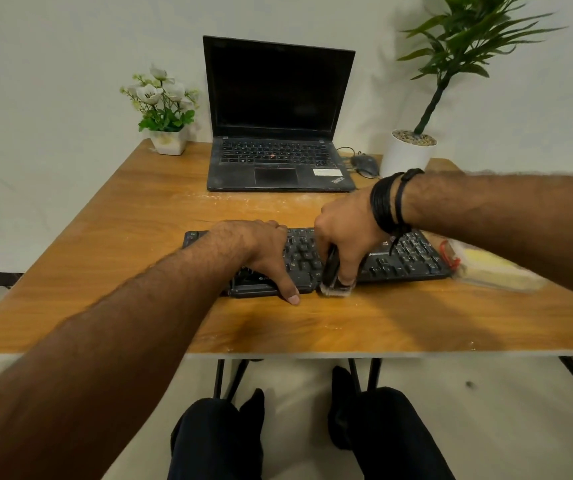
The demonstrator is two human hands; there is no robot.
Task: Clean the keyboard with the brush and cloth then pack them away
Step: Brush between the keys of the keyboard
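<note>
We see a plain pale wall (pixel 70 46) behind a wooden table (pixel 139 209) with an orange-brown grain and dark thin metal legs (pixel 221 377) under its near edge. At the back of the table stand a small white pot of white flowers (pixel 162 105) on the left and a tall green plant in a white pot (pixel 413 147) on the right. The floor (pixel 503 410) is a smooth light beige. Soft, even light falls on the table, leaving faint shadows across its front.

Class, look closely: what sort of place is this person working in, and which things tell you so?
Probably a home or office desk: a wooden table holds an open laptop, a mouse and a separate keyboard.
</note>
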